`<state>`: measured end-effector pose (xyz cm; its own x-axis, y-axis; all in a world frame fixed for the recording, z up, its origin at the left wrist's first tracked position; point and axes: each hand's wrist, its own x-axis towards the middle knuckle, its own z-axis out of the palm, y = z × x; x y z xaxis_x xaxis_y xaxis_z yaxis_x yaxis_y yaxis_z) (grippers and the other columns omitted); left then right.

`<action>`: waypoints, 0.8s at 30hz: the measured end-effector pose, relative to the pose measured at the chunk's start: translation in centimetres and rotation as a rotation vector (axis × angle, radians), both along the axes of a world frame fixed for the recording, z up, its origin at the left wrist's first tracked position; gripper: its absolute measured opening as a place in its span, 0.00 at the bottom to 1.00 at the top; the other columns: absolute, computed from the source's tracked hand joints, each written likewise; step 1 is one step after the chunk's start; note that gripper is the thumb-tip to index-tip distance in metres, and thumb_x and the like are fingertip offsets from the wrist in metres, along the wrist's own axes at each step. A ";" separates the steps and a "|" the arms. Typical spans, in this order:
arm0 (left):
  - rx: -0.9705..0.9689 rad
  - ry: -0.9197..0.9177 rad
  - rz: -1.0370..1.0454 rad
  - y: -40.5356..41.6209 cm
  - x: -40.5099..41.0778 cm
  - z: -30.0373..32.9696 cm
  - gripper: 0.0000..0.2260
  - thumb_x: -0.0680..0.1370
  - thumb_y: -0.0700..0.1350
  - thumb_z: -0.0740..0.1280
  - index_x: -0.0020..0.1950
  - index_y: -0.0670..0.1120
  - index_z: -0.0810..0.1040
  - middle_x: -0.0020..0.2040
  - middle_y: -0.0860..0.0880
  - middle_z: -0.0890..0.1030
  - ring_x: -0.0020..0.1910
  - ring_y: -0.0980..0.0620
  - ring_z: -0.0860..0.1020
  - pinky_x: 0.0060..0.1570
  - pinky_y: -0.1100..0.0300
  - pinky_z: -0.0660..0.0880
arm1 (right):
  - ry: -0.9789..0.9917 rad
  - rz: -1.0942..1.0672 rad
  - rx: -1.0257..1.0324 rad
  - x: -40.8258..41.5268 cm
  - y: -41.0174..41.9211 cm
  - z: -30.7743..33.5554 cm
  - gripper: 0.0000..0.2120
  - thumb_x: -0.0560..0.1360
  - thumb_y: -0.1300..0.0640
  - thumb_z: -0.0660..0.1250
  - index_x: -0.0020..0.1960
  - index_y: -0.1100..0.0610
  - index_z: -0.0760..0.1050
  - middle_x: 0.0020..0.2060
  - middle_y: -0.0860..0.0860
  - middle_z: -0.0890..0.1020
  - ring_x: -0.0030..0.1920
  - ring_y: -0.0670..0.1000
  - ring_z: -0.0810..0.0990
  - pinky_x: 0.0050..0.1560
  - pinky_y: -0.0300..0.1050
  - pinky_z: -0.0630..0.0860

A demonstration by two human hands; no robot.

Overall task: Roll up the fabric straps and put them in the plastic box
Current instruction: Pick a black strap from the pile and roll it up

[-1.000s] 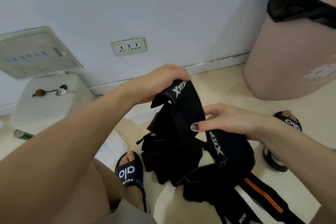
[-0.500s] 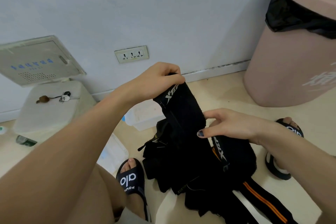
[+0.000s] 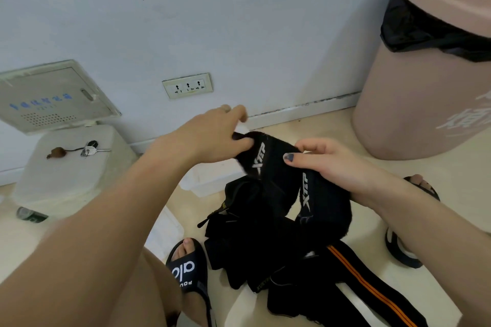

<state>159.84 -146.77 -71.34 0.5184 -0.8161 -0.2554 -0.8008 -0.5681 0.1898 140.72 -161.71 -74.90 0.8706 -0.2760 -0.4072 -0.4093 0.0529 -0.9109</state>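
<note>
A wide black fabric strap (image 3: 268, 164) with white lettering hangs in the air between my hands. My left hand (image 3: 212, 138) pinches its upper end with the thumb, the other fingers stretched forward. My right hand (image 3: 326, 164) holds the strap a little lower, thumb on top. The strap's lower part drops into a heap of black straps (image 3: 260, 252) on the floor, one with an orange stripe (image 3: 372, 284). A clear plastic box (image 3: 210, 180) stands on the floor behind the heap, partly hidden by my left arm.
A large pink bin (image 3: 430, 87) with a black liner stands at the right. At the left is a white container lid (image 3: 71, 167) with keys (image 3: 90, 150) on it, and a green can (image 3: 32, 215) lies beside it. My sandalled feet (image 3: 186, 271) flank the heap.
My hands have drawn closer together on the strap. The left hand's fingers have loosened and stretched out, and the strap's top end now sits lower and more to the right.
</note>
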 end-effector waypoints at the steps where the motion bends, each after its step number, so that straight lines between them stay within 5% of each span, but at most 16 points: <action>1: 0.114 -0.066 0.041 0.4 0.3 -0.2 0.21 0.81 0.61 0.62 0.68 0.49 0.69 0.64 0.47 0.74 0.61 0.44 0.74 0.60 0.48 0.72 | -0.007 -0.020 -0.001 0.0 -0.1 0.0 0.16 0.78 0.51 0.72 0.46 0.64 0.75 0.39 0.58 0.81 0.37 0.57 0.79 0.36 0.45 0.73; 4: 0.266 0.061 0.093 0.7 -0.1 -0.8 0.24 0.84 0.65 0.52 0.62 0.47 0.73 0.62 0.48 0.76 0.59 0.46 0.74 0.57 0.52 0.70 | -0.038 -0.093 0.037 0.1 -0.1 -0.2 0.11 0.79 0.54 0.71 0.44 0.61 0.77 0.38 0.55 0.83 0.37 0.53 0.82 0.39 0.44 0.77; 8: 0.252 0.648 0.104 -1.0 -2.8 -1.8 0.39 0.80 0.71 0.43 0.69 0.44 0.78 0.64 0.50 0.81 0.62 0.53 0.78 0.71 0.55 0.69 | -0.098 -0.229 0.136 0.5 -0.2 0.0 0.08 0.79 0.56 0.71 0.49 0.61 0.81 0.41 0.57 0.83 0.40 0.54 0.82 0.45 0.49 0.79; 13: -0.085 1.095 0.274 -2.9 -4.0 -2.9 0.28 0.83 0.68 0.50 0.65 0.53 0.81 0.60 0.53 0.85 0.62 0.52 0.81 0.70 0.54 0.72 | -0.138 -0.306 0.202 0.6 -0.7 0.6 0.06 0.79 0.56 0.71 0.43 0.56 0.81 0.39 0.55 0.85 0.38 0.52 0.84 0.42 0.47 0.81; 18: -0.460 1.209 0.446 -3.7 -4.2 -2.8 0.13 0.86 0.51 0.61 0.63 0.48 0.81 0.51 0.52 0.87 0.49 0.55 0.85 0.52 0.59 0.80 | -0.120 -0.331 0.205 0.5 -1.0 0.6 0.08 0.78 0.58 0.71 0.55 0.60 0.81 0.47 0.59 0.87 0.43 0.56 0.86 0.44 0.49 0.84; 22: -0.662 1.157 0.589 -4.0 -3.4 -2.4 0.12 0.86 0.46 0.61 0.67 0.49 0.78 0.57 0.49 0.86 0.55 0.49 0.85 0.54 0.52 0.83 | -0.018 -0.286 0.184 0.4 -1.3 0.7 0.11 0.76 0.58 0.74 0.57 0.53 0.83 0.52 0.65 0.85 0.50 0.66 0.86 0.54 0.60 0.82; 24: -0.709 1.099 0.623 -4.0 -2.7 -2.2 0.12 0.86 0.45 0.60 0.67 0.50 0.78 0.58 0.48 0.86 0.56 0.47 0.85 0.50 0.53 0.83 | 0.005 -0.300 0.174 0.3 -1.6 0.9 0.08 0.76 0.57 0.73 0.55 0.50 0.84 0.42 0.61 0.82 0.40 0.57 0.83 0.43 0.52 0.83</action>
<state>157.13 -150.74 -73.55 0.6419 -0.6568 -0.3958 0.2693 -0.2902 0.9183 141.02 -163.29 -74.00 0.7591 -0.4453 -0.4748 -0.3568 0.3254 -0.8757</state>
